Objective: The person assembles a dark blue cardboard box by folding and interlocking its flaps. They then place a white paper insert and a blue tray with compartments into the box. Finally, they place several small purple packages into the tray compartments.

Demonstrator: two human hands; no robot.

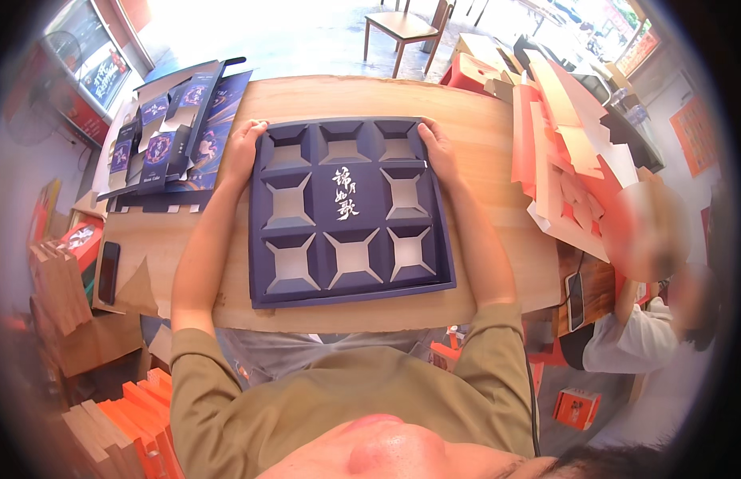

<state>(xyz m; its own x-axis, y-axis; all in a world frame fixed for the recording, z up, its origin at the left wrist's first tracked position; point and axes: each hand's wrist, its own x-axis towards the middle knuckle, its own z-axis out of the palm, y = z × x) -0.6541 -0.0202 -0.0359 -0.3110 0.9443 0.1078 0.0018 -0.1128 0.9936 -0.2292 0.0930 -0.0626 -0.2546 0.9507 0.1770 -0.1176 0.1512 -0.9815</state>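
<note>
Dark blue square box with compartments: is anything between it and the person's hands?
Nothing visible is: the left hand and right hand touch the dark blue square box directly, at its sides near the far corners. Dark blue printed cartons lie to its left.

Table [474, 104]: before you.
Tray [346, 225]: straight ahead, between your left hand [247, 142] and right hand [439, 148].
Cartons [159, 150]: on the table, far left.
Phone [108, 273]: near left corner, nearer you than the cartons.
Card [564, 136]: right side, across from the cartons.
Chair [404, 29]: behind the table.
Co-worker [638, 342]: to your right, beside the table.
</note>
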